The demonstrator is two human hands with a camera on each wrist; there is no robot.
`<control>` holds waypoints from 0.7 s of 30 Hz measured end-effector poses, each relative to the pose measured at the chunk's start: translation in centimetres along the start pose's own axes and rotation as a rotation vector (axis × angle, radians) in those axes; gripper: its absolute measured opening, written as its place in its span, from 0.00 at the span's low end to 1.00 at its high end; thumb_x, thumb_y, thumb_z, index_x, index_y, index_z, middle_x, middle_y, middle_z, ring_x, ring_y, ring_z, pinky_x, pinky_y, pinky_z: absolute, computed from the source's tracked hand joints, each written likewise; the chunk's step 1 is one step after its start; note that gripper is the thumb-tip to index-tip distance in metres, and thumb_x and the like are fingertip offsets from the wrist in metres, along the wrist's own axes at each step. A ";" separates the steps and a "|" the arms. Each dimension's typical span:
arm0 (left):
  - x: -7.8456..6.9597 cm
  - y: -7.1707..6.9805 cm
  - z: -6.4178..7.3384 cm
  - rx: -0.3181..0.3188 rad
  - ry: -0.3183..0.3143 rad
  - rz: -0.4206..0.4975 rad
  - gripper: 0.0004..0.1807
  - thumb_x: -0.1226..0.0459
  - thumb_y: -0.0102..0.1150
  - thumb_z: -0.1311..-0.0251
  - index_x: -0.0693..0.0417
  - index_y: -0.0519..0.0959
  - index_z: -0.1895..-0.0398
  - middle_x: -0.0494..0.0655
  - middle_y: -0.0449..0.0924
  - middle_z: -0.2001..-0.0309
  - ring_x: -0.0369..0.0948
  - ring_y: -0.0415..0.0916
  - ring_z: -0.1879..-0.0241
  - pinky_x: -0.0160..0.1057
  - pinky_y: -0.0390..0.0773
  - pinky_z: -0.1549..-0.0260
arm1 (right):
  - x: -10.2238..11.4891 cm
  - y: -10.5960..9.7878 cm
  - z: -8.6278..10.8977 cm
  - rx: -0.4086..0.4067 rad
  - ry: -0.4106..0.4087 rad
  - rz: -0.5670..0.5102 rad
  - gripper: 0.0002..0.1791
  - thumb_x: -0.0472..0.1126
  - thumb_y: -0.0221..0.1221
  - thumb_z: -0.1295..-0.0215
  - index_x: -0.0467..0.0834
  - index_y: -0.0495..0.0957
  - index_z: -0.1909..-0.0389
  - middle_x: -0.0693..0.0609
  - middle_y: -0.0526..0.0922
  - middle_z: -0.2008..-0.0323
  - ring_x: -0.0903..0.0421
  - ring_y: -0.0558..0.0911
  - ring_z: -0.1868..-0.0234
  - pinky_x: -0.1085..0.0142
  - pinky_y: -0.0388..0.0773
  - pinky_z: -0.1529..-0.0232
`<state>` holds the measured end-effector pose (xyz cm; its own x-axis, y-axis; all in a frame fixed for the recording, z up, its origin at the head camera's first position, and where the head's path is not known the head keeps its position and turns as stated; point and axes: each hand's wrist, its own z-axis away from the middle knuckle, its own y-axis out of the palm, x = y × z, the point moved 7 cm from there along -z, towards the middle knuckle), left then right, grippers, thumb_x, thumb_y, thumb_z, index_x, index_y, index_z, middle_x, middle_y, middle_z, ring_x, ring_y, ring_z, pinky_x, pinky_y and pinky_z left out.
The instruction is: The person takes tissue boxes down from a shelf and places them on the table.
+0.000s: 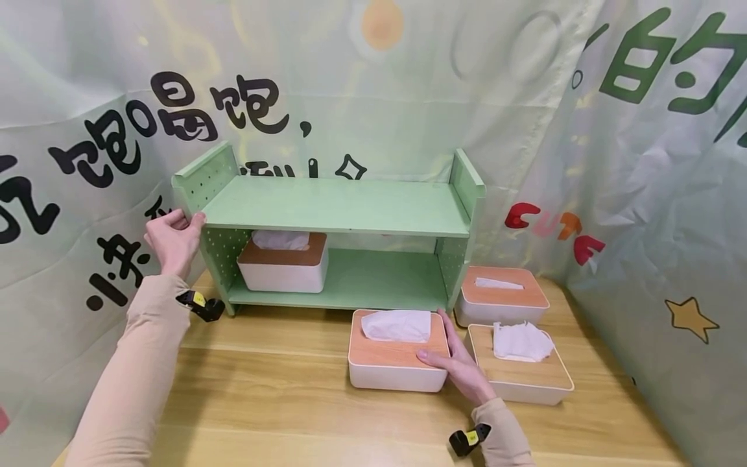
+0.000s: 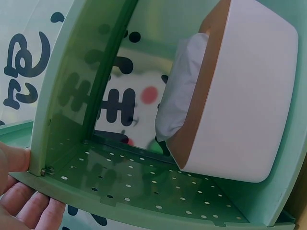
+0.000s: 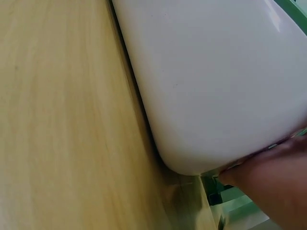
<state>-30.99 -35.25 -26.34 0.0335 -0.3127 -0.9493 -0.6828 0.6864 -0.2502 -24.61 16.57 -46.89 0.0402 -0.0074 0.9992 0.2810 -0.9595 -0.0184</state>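
Observation:
At the left, my left hand grips the front edge of the green shelf's left side panel, thumb on one side and fingers on the other in the left wrist view. On the lower board, at the left, stands a white tissue box with a brown lid. My right hand holds a second tissue box by its right end, thumb over the wood-look lid and fingers along the far side. This box is in front of the shelf, its white wall close over the table in the right wrist view.
Two more tissue boxes are on the wooden table at the right: one beside the shelf's right panel, the other nearer me, close to my right hand. A printed curtain hangs behind and at both sides.

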 end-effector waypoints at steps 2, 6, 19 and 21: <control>0.0 0.0 0.0 -0.002 0.003 -0.007 0.24 0.58 0.67 0.38 0.50 0.79 0.39 0.47 0.83 0.46 0.15 0.73 0.74 0.25 0.81 0.47 | 0.1 0.0 0.1 -0.001 -0.003 0.015 0.60 0.38 0.67 0.39 0.48 0.32 0.19 0.46 0.26 0.18 0.42 0.28 0.19 0.32 0.27 0.23; -0.1 0.0 0.1 0.000 0.011 -0.025 0.24 0.57 0.66 0.37 0.50 0.79 0.38 0.50 0.82 0.44 0.15 0.72 0.74 0.26 0.81 0.46 | 0.5 -0.1 0.2 -0.006 -0.013 0.067 0.60 0.39 0.68 0.39 0.47 0.34 0.19 0.46 0.27 0.18 0.41 0.27 0.19 0.30 0.26 0.25; -0.2 0.1 0.4 0.014 0.005 -0.003 0.24 0.58 0.65 0.36 0.50 0.78 0.37 0.51 0.80 0.42 0.16 0.74 0.68 0.28 0.72 0.34 | 2.2 0.1 0.4 0.002 -0.076 0.240 0.63 0.40 0.70 0.40 0.45 0.31 0.19 0.40 0.33 0.18 0.39 0.31 0.18 0.35 0.31 0.21; -0.2 0.1 0.5 0.016 0.006 -0.002 0.24 0.58 0.65 0.36 0.50 0.77 0.37 0.52 0.80 0.42 0.16 0.74 0.68 0.30 0.71 0.32 | 2.5 0.4 0.4 0.025 -0.099 0.250 0.63 0.39 0.70 0.40 0.45 0.30 0.19 0.39 0.33 0.18 0.39 0.32 0.18 0.35 0.31 0.22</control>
<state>-30.71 -34.84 -26.21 0.0303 -0.3181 -0.9476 -0.6712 0.6960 -0.2551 -23.99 16.32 -44.36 0.2044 -0.2146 0.9551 0.2744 -0.9240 -0.2663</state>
